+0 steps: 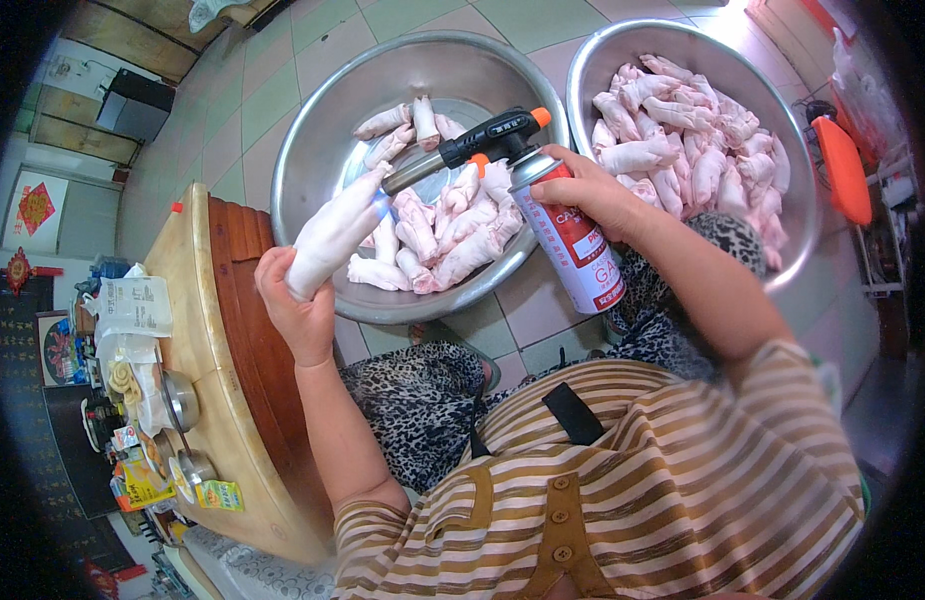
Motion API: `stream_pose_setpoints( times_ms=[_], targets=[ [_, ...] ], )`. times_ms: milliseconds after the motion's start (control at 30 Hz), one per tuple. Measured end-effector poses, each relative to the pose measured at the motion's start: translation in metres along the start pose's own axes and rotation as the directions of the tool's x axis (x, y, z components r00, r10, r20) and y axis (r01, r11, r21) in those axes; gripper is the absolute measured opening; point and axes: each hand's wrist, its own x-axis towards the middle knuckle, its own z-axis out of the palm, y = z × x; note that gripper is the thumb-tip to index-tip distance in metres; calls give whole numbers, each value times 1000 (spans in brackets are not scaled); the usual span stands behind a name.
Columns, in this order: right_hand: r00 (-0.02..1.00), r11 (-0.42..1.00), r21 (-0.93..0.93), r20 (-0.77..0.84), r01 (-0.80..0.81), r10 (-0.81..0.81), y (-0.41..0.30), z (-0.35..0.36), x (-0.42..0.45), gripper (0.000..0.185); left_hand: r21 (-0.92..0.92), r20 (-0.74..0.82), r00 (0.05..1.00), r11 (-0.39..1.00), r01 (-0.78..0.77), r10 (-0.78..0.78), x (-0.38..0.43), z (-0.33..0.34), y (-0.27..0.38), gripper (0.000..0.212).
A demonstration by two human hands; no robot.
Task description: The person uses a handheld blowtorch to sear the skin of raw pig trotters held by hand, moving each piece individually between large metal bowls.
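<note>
My left hand (297, 300) grips a pig's trotter (335, 232) by its lower end, tilted up over the rim of a large steel basin (308, 142). A butane torch head (492, 139), screwed on a red and white gas canister (571, 240), is held in my right hand (601, 195). Its metal nozzle points left at the trotter, and a small blue flame (381, 201) touches the skin. Several more trotters (470, 247) lie in the basin below. To the right, a second steel basin (804, 202) holds a heap of trotters (680, 135).
Left of me stands a wooden table (229, 450) with steel bowls (181, 401), a white plastic bag (136, 307) and food packets (220, 495). Both basins rest on the tiled floor (267, 97). An orange object (841, 169) and a rack are at the far right.
</note>
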Motion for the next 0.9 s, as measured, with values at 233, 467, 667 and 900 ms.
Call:
stream_pose_setpoints(
  times_ms=[233,467,667,900],
  targets=[
    [1000,999,42,13,11,-12,-8,3,-5,70,-37,-38,999,999,-9,8,-1,-2,-1,54],
    [999,998,64,35,28,-30,-12,2,-12,78,-74,-124,992,997,-35,26,-3,-11,7,56],
    [998,997,42,25,64,-65,-16,4,-19,77,-56,-140,988,995,-80,71,-2,-16,10,61],
    [996,996,43,43,76,-78,-18,5,-20,71,-80,-149,988,995,-61,49,-3,-16,10,60]
  ],
)
